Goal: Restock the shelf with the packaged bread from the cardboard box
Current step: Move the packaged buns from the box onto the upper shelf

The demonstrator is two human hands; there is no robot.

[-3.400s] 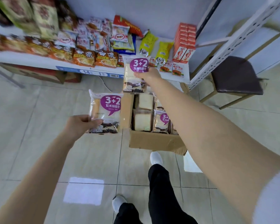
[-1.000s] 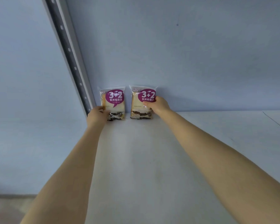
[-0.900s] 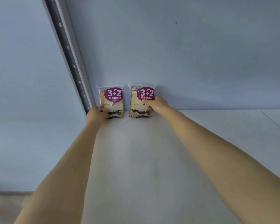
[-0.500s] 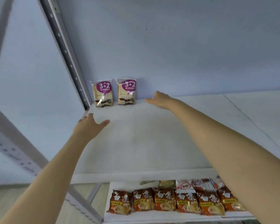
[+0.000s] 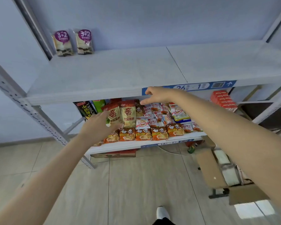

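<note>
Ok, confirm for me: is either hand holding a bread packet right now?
No: both bread packets stand on the upper shelf, while the left hand and right hand are empty.

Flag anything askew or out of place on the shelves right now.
Nothing is damaged or spilled. The two bread packs stand upright side by side at the back left corner of the upper shelf. On the lower shelf, one tan snack bag tilts against its upright twin.
</note>
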